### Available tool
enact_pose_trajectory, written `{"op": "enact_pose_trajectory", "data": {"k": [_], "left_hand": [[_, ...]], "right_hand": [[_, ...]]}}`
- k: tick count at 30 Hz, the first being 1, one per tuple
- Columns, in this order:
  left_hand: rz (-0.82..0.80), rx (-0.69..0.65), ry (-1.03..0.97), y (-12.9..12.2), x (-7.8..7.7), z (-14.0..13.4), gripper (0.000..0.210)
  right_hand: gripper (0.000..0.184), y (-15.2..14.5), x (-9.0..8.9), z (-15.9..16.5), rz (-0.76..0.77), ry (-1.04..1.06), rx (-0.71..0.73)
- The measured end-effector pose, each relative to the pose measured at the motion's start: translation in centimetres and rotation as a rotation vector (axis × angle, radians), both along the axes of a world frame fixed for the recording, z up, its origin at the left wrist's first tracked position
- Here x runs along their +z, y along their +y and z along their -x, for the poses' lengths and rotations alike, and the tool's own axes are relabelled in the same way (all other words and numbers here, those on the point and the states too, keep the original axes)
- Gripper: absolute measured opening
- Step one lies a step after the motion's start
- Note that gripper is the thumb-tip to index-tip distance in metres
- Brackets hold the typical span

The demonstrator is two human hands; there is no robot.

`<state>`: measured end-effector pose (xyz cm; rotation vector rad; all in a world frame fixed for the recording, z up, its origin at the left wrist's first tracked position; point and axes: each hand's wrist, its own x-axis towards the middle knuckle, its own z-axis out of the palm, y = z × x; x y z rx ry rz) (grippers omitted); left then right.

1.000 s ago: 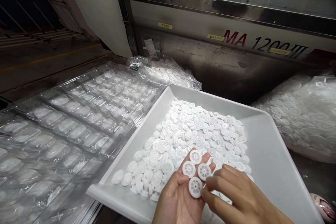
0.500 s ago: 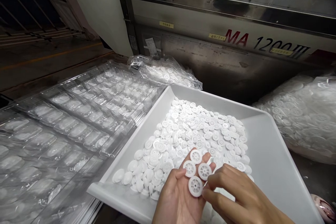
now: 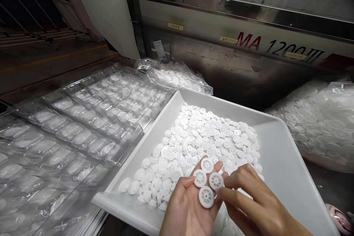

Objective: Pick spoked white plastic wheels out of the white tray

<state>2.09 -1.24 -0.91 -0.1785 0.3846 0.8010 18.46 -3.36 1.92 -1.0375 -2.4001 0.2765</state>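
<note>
My left hand (image 3: pixel 189 206) lies palm up over the tray, its fingers curled around several small white spoked plastic wheels (image 3: pixel 206 197). The thumb presses on the edge of the left one. From the right, my right hand (image 3: pixel 253 195) reaches in with bent fingers, its fingertips at the rim of the rightmost wheel (image 3: pixel 216 181). Part of that grip is hidden behind the fingers. Beneath both hands, a heap of the same white wheels (image 3: pixel 204 132) fills much of a light grey tray (image 3: pixel 287 158).
Clear plastic blister trays (image 3: pixel 69 129) with white parts in their pockets are stacked at left. A clear bag of wheels (image 3: pixel 177 77) lies behind the grey tray, and a larger bag (image 3: pixel 326 125) stands at right. A machine with a metal ledge (image 3: pixel 221 5) spans the back.
My right hand has shifted slightly up, its fingertips moving from beside the lowest wheel to the rightmost one. My left hand and its wheels are nearly still.
</note>
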Motion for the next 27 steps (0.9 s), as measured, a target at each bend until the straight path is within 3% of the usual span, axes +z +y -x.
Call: {"op": "enact_pose_trajectory", "data": {"k": [5, 10, 16, 22, 25, 27], "left_hand": [[-0.009, 0.022, -0.044, -0.1, 0.2, 0.1, 0.055], [0.063, 0.006, 0.026, 0.0, 1.1, 0.3, 0.053], [0.007, 0.027, 0.049, -0.3, 0.5, 0.1, 0.051], [0.000, 0.006, 0.100, -0.2, 1.0, 0.2, 0.050], [-0.041, 0.020, 0.157, -0.2, 0.9, 0.3, 0.050], [-0.101, 0.044, 0.214, -0.4, 0.6, 0.3, 0.053]], "right_hand": [[0.031, 0.1, 0.0, -0.2, 0.016, 0.116, -0.065], [0.027, -0.2, 0.4, -0.3, 0.086, 0.271, -0.145], [0.021, -0.5, 1.2, -0.1, 0.148, 0.427, -0.284], [0.014, -1.4, 2.2, 0.8, 0.166, 0.467, -0.399], [0.015, -2.1, 2.7, 1.5, 0.110, 0.444, -0.479], [0.022, -2.4, 2.5, 2.3, 0.105, 0.554, -0.586]]}}
